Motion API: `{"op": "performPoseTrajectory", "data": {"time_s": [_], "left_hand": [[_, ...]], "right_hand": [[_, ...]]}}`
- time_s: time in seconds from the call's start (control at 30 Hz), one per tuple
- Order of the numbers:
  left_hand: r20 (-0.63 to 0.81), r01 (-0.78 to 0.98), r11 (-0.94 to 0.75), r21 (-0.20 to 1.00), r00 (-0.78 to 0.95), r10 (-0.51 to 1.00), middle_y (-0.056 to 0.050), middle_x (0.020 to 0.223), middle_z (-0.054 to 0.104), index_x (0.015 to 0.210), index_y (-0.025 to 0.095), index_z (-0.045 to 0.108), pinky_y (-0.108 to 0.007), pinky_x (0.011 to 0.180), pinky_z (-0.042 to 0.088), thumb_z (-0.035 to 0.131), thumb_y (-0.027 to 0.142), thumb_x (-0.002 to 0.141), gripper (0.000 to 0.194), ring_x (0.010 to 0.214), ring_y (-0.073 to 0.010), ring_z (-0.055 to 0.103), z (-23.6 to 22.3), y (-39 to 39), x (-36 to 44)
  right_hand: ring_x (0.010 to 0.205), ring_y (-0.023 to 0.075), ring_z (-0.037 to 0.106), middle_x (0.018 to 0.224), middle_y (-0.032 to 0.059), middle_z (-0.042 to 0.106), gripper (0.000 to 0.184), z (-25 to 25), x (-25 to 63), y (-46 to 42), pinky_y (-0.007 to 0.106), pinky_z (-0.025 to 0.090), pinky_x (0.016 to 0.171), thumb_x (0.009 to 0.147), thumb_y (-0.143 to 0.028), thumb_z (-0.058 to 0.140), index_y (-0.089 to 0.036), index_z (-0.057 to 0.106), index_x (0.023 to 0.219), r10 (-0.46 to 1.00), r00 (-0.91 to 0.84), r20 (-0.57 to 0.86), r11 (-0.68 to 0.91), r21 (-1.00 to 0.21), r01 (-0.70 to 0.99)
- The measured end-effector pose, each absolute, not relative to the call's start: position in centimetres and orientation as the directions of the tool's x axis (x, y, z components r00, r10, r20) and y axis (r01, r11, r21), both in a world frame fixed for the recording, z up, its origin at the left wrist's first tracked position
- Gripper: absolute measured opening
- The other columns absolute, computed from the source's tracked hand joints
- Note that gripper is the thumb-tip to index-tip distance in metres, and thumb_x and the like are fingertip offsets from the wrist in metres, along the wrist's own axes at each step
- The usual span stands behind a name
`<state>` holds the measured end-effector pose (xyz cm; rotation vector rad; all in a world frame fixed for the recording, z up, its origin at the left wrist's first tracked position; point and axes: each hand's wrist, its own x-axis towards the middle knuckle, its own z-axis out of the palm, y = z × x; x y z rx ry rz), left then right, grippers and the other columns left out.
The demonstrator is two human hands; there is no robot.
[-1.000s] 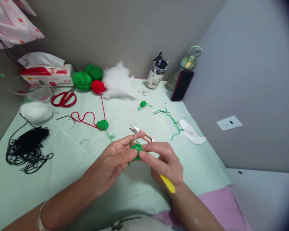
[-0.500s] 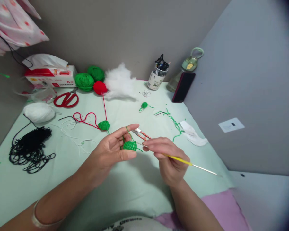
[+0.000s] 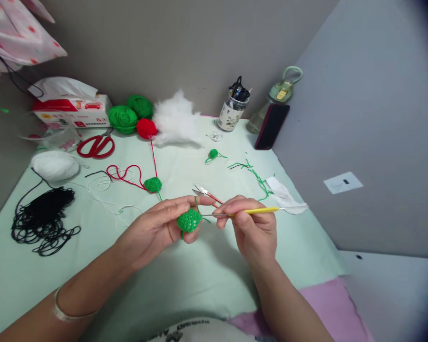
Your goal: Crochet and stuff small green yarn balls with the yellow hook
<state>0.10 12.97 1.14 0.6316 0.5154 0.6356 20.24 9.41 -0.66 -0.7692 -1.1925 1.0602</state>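
Observation:
My left hand [image 3: 160, 223] grips a small cupped green crochet piece [image 3: 189, 220] between thumb and fingers. A strand of green yarn runs over its outstretched index finger. In my right hand [image 3: 253, 225] is a crochet hook with a yellow handle [image 3: 261, 211], held like a pen and lying nearly level. The hook's thin metal tip meets the right edge of the green piece. Just beyond the fingers lie small thread snips [image 3: 209, 194], partly hidden by my hands. A small green yarn ball [image 3: 152, 184] rests on the table, its strand leading towards my left hand.
Red-handled scissors [image 3: 96, 146], a white yarn ball [image 3: 55, 165] and tangled black cord [image 3: 44, 221] lie left. Green yarn balls [image 3: 123, 119], a red ball [image 3: 147, 128] and white stuffing [image 3: 178, 121] sit at the back. A pen jar [image 3: 229, 113] and phone [image 3: 272, 127] stand back right.
My right hand drew the hook rightwards out from the piece, and its handle swung up to nearly level. My left hand turned the green piece, so its rounded mesh side now shows.

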Motion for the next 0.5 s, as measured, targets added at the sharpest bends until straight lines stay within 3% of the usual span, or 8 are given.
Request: {"op": "performPoseTrajectory", "data": {"time_s": [0.1,0.2,0.4,0.5], "left_hand": [[-0.25,-0.353,0.644,0.679,0.713,0.655,-0.001,0.075,0.054,0.119,0.023,0.079,-0.029,0.064,0.038,0.058,0.04,0.099,0.034,0.062,-0.0125,0.047,1.06,12.91,-0.1],[-0.229,-0.335,0.588,0.737,0.694,0.682,-0.002,0.079,0.056,0.12,0.024,0.078,-0.03,0.069,0.04,0.063,0.042,0.096,0.033,0.068,-0.0144,0.049,0.98,12.95,-0.2],[-0.237,-0.256,0.479,0.84,0.62,0.747,-0.005,0.112,0.065,0.125,0.03,0.075,-0.028,0.084,0.041,0.075,0.036,0.089,0.036,0.098,-0.0182,0.056,0.5,12.9,-0.24],[-0.248,-0.25,0.489,0.836,0.622,0.743,-0.003,0.107,0.064,0.128,0.031,0.073,-0.028,0.084,0.042,0.071,0.036,0.091,0.037,0.095,-0.0174,0.058,0.28,12.81,-0.18]], "right_hand": [[0.066,0.0153,0.073,0.087,0.0044,0.081,0.014,-0.6,20.21,9.58,0.03,0.061,0.064,0.096,-0.031,0.069,-0.025,0.082,0.098,0.947,0.014,0.32,0.311,-0.909,-0.279],[0.064,0.0127,0.072,0.085,0.0033,0.081,0.013,-0.36,20.09,9.77,0.025,0.06,0.063,0.095,-0.031,0.071,-0.025,0.082,0.095,0.968,0.006,0.251,0.236,-0.902,-0.362],[0.054,0.0092,0.067,0.077,0.0016,0.08,0.016,0.03,19.93,10.11,0.02,0.057,0.056,0.09,-0.039,0.076,-0.024,0.081,0.087,1.0,0.0,0.013,0.011,-0.875,-0.484],[0.055,0.0096,0.067,0.076,0.0016,0.08,0.017,-0.01,19.91,10.11,0.02,0.057,0.056,0.089,-0.04,0.078,-0.024,0.081,0.086,1.0,-0.005,-0.013,-0.013,-0.872,-0.489]]}}
